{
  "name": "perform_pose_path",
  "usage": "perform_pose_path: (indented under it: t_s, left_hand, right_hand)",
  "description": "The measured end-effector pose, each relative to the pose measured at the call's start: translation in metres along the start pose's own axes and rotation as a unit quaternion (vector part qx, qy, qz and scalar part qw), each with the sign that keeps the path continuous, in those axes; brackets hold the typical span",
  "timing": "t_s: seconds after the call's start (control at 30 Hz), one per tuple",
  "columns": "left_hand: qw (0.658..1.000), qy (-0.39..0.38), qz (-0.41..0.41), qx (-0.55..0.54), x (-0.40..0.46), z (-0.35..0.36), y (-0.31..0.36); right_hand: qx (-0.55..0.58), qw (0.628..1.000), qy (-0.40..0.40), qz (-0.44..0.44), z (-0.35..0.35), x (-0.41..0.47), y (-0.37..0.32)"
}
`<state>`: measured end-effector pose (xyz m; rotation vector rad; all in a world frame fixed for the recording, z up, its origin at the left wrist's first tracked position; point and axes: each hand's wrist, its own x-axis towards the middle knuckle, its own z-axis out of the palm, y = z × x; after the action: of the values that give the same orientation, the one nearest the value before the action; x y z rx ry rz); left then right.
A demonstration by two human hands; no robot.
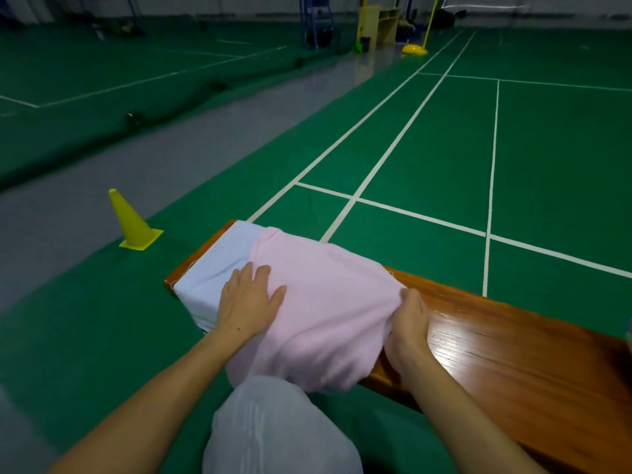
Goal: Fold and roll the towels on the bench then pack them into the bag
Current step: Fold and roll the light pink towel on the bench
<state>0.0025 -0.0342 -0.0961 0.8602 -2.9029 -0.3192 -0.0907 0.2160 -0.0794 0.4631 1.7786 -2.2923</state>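
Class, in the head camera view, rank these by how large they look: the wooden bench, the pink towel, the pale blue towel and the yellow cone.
1. wooden bench
2. pink towel
3. pale blue towel, partly hidden beneath the pink one
4. yellow cone, though it stands farther off, so its true size is unsure

Dim indoor light, glare on the glossy bench, wide-angle bending at edges, soft blur throughout

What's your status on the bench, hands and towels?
Left hand flat on pink towel; right hand grips its right edge. Pink overlaps white towel on bench. Bag not in view. Nothing in the way.
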Motion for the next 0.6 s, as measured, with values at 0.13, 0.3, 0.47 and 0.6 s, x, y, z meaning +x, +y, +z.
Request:
perform_pose_path:
  t_s: [0.13, 0.3, 0.47, 0.6]
  left_hand:
    - [0.998, -0.05, -0.029, 0.032, 0.008, 0.001, 0.005]
    - [0.988, -0.128, -0.017, 0.083, 0.013, -0.009, 0.014]
    - [0.984, -0.123, 0.03, 0.124, 0.013, -0.025, 0.035]
    - [0.983, -0.086, 0.117, 0.108, 0.003, -0.034, 0.083]
  right_hand:
    - [0.027, 0.998, 0.035, -0.038, -0.019, 0.0, -0.021]
    - [-0.077, 0.982, 0.099, -0.138, -0.057, 0.012, -0.05]
    - [-0.14, 0.966, 0.089, -0.198, -0.108, 0.013, -0.085]
    - [-0.195, 0.954, 0.066, -0.22, -0.151, 0.007, -0.1]
